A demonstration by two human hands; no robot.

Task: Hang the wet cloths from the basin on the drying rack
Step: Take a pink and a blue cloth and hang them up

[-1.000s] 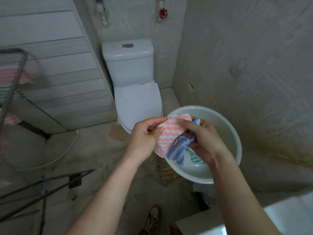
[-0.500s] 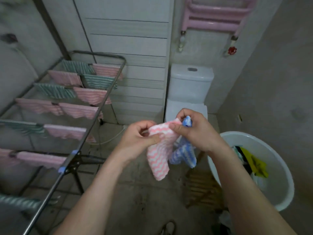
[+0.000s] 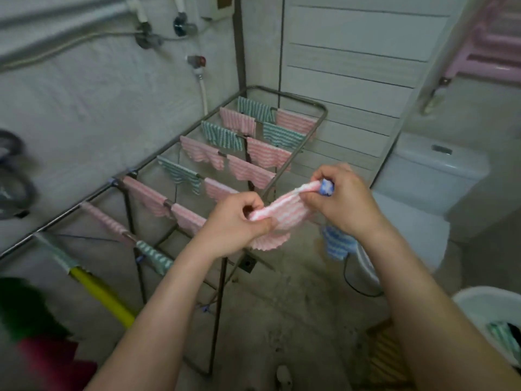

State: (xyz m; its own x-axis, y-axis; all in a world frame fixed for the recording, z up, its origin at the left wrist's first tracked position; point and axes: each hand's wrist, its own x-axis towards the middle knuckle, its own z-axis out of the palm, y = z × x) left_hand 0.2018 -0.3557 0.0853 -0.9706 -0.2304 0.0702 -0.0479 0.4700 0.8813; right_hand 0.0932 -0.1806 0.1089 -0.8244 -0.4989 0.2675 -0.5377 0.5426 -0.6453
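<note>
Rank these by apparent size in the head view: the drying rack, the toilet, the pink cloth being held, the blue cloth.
1. drying rack
2. toilet
3. pink cloth
4. blue cloth, though it is partly hidden behind the right hand, so its place is unsure.

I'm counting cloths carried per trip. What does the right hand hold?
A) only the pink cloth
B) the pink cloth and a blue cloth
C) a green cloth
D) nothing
B: the right hand pinches one end of the pink cloth and also grips a blue cloth hanging below it.
</note>
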